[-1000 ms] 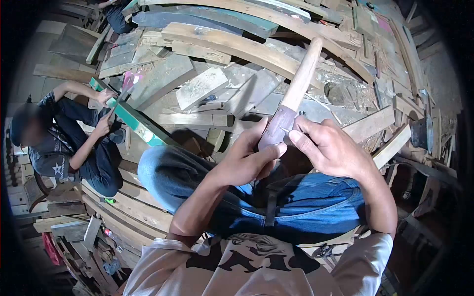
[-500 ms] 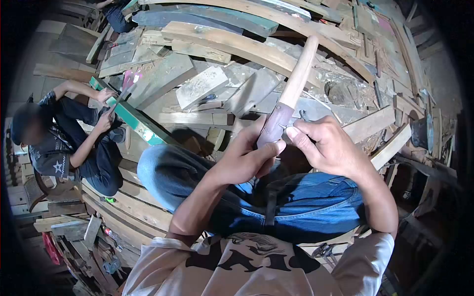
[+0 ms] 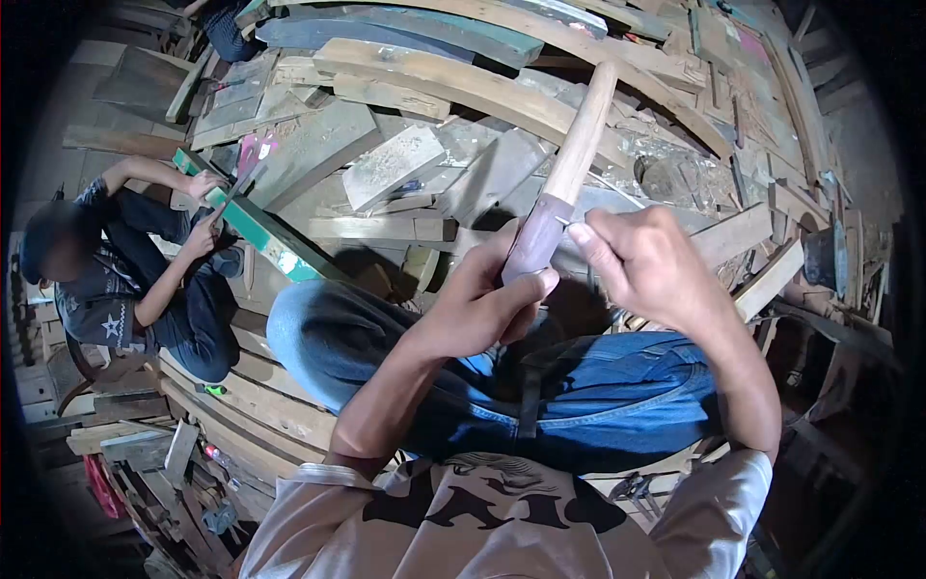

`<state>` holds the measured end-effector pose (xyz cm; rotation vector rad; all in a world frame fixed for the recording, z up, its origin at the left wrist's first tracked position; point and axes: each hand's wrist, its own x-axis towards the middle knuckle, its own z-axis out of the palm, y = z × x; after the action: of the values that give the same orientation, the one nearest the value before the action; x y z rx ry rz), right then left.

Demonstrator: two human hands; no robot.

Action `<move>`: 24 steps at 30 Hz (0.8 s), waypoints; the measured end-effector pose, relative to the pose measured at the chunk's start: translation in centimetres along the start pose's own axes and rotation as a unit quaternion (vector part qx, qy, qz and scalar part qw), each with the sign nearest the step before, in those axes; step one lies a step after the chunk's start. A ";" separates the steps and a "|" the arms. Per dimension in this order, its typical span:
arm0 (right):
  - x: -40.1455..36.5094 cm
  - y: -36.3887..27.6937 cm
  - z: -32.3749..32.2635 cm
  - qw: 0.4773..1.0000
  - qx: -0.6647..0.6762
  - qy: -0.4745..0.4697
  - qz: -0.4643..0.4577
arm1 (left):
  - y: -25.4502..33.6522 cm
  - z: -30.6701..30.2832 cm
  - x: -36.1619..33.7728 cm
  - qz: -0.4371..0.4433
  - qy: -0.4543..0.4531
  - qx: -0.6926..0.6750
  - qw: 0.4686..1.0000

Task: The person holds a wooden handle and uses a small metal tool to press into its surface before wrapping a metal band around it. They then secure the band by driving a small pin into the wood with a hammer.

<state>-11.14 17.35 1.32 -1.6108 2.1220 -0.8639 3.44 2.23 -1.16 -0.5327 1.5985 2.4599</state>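
- Far left of the frame: another person sits on stacked boards in a dark shirt. Both of their hands are on a green board that slants down toward the middle.
- Behind them, the whole top of the frame is a messy pile of scrap planks, some curved, some flat.
- Lower middle left: the wearer's knee in blue jeans, pulled up with the hands working just above the lap.
- Left hand: closed in a firm fist around the bottom of a wooden handle, with the thumb pressed across the front. The very bottom of the handle is buried in the fist, so you can't see what's on that end.
- The handle comes out of the top of the fist and leans up and to the right. It's dark and purplish right above the grip, then pale bare wood up to its blunt end at the upper middle of the frame.
- Right hand: just right of the handle, with the fingertips pinched shut on a thin sliver. The sliver touches the dark part of the handle just above the left thumb. It's too small to tell what it is.
- Far right: more loose planks on the ground beside the right forearm, then it goes dark.
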 end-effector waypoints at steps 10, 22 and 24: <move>0.1 -0.5 0.9 0.998 -0.045 -0.035 0.002 | -0.4 -0.5 0.4 0.005 -0.015 -0.001 1.000; 0.1 -0.9 0.2 0.996 -0.061 -0.059 0.025 | -0.2 -0.2 0.6 -0.012 -0.016 0.007 1.000; 0.4 -0.1 0.2 0.997 -0.064 -0.032 0.021 | -0.8 -0.2 0.8 0.019 -0.002 0.015 1.000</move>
<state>-11.10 16.89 1.24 -1.6267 2.1978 -0.6654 3.01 2.38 -2.20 -0.4975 1.6561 2.4572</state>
